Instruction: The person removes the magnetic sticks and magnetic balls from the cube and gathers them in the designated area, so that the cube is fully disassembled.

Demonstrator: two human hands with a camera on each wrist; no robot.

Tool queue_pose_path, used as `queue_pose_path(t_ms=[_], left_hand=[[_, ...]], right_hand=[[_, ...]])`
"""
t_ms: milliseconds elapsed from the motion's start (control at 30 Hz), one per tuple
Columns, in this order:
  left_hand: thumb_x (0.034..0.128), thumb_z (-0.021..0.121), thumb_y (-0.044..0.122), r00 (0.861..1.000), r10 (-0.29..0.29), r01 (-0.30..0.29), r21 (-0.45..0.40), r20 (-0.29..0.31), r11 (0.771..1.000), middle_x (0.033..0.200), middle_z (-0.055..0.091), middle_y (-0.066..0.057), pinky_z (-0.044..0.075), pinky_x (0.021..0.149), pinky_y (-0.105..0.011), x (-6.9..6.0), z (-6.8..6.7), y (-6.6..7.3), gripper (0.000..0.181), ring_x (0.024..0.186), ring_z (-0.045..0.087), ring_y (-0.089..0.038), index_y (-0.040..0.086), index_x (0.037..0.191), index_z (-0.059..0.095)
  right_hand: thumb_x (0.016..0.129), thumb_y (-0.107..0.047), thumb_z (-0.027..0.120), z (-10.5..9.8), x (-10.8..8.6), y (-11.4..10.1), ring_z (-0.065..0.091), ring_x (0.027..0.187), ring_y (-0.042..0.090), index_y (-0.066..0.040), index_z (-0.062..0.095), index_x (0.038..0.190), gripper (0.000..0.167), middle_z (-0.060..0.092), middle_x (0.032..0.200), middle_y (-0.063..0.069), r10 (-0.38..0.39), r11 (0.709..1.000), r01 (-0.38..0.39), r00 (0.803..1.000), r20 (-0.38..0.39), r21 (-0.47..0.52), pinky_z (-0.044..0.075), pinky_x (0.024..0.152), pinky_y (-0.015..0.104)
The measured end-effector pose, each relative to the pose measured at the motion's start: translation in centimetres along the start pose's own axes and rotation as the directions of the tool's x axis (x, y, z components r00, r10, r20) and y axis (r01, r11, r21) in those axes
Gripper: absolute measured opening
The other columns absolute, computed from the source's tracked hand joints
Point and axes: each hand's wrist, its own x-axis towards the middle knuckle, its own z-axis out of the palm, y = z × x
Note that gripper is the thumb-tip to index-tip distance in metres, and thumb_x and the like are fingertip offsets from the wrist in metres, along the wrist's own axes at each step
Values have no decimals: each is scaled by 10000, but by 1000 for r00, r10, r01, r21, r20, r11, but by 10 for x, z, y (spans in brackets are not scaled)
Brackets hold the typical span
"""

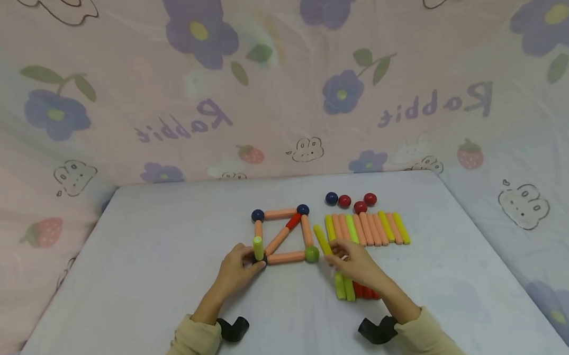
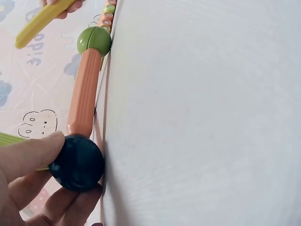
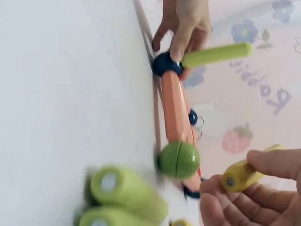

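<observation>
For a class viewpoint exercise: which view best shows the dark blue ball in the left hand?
Left wrist: the dark blue ball appears largest, mostly uncovered. Right wrist shows it smaller, partly behind the left hand; head, tiny and mostly hidden.

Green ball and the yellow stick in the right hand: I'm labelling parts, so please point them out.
Green ball (image 3: 184,160): right wrist view, middle of its surface.
Yellow stick (image 1: 322,240): head view, middle of its visible length.
</observation>
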Motion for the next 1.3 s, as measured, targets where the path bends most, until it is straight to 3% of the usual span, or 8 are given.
queue_pose_path(t_ms=[267, 467, 633, 1033, 1300], left_hand=[[816, 752, 124, 1000, -17, 17, -6, 6, 1000, 857, 578, -52, 494, 791, -328, -1, 3, -3, 236, 877, 613, -192, 52, 1038, 717], [820, 749, 128, 1000, -12, 12, -9, 0, 1000, 873, 585, -59, 502, 803, -356, 5, 0, -2, 232, 885, 615, -202, 50, 1035, 714], [816, 751, 131, 999, -36, 37, -23, 9, 999, 879, 587, -62, 500, 790, -351, 4, 0, -1, 239, 884, 610, -200, 47, 1037, 714], [812, 757, 129, 999, -39, 39, -25, 6, 999, 872, 587, -60, 518, 815, -378, 1, 4, -1, 245, 883, 621, -198, 44, 1037, 711], [809, 758, 116, 999, -48, 48, -30, 7, 998, 871, 587, -63, 506, 791, -347, 0, 3, 0, 234, 880, 625, -200, 38, 1024, 712]], right_hand=[[942, -168, 608, -30, -15, 23, 641, 806, 190, 79, 536, 1204, 367, 648, 1009, 206, 128, 991, -125, 988, -85, 43, 550, 677, 189], [946, -185, 610, -62, -23, 43, 618, 740, 108, 87, 538, 1185, 369, 646, 979, 201, 197, 978, -209, 954, -226, -28, 523, 645, 161], [959, -227, 592, -88, -36, 58, 590, 673, 27, 117, 520, 1198, 425, 660, 950, 193, 231, 965, -258, 926, -299, -54, 532, 624, 193], [971, -317, 556, -120, -48, 90, 556, 606, -2, 126, 510, 1229, 515, 647, 748, -96, 360, 921, -389, 860, -362, -7, 500, 591, 203], [969, -333, 535, -132, -40, 113, 533, 591, -1, 150, 476, 1238, 556, 601, 672, -135, 446, 883, -470, 834, -324, 4, 456, 555, 208]])
